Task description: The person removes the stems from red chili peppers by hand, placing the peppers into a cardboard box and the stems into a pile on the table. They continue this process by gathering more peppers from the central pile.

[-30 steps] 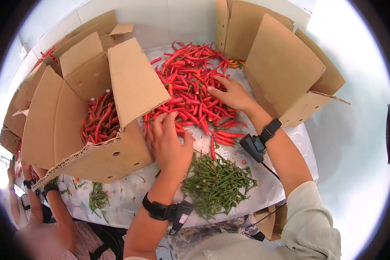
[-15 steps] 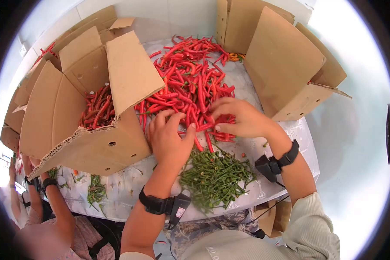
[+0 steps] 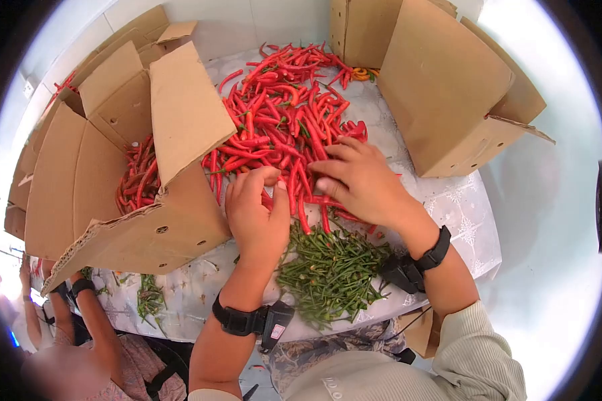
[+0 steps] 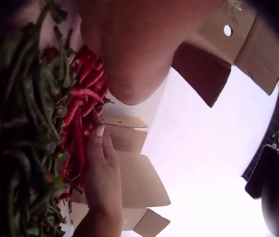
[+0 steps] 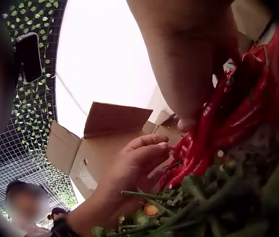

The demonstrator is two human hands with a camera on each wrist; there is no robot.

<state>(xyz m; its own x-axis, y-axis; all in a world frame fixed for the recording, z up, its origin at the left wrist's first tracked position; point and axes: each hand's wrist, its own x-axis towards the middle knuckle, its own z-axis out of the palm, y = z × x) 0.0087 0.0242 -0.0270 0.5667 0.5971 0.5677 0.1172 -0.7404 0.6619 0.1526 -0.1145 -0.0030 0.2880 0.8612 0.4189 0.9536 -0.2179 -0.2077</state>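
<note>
A heap of red chilies (image 3: 274,127) lies in the middle of the table. At its front edge is the left hand (image 3: 257,210), fingers bent loosely and thumb apart, with no chili visible in its grasp. The right hand (image 3: 368,184) rests over the heap's right front, fingers spread and touching chilies. In the right wrist view the left hand (image 5: 134,168) is beside red chilies (image 5: 198,148); the right hand's fingertips are partly hidden among them. The left wrist view shows the right hand (image 4: 102,173) against the chilies. Green stems (image 3: 331,274) lie piled nearer the body.
An open carton (image 3: 127,234) holding darker red chilies stands left, its flap reaching over the heap's edge. Another carton (image 3: 441,93) stands right, near some yellow-orange chilies (image 3: 362,74). A smaller bunch of stems (image 3: 151,297) lies front left. Other people's arms (image 3: 100,334) show at lower left.
The right hand came down from the upper part of the heap to its front, nearer the left hand. Chilies at the front have shifted, and the left hand stays almost in place.
</note>
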